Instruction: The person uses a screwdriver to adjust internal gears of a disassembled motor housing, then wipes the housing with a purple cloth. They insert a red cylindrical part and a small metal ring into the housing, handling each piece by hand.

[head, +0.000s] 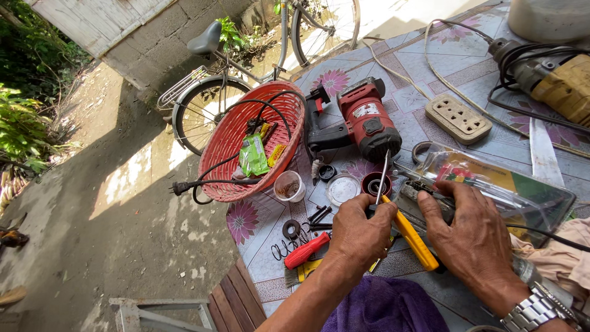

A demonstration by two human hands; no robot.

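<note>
Outdoors, beside a block wall and a parked bicycle (246, 67), a table under a flower-patterned cloth (430, 61) carries a spread of tools. At its near edge the left hand (359, 230) has its fingers clamped on a yellow-handled screwdriver (409, 237), whose thin shaft rises toward the red power tool (362, 120) lying just beyond. The right hand (470, 237) rests beside it, fingers curled down over a dark metal part (424, 193); how firmly it grips cannot be told. A clear plastic case (510, 184) crowds the right hand on its far side. Left of the hands lie a red-handled screwdriver (307, 251), black rings and bolts (304, 224), a small cup (289, 186) and a round lid (342, 189). Farther left a red basket (246, 154) overhangs the table edge, a black cord trailing from it. Far right sit a socket strip (458, 118) and a yellow drill (553, 77).
</note>
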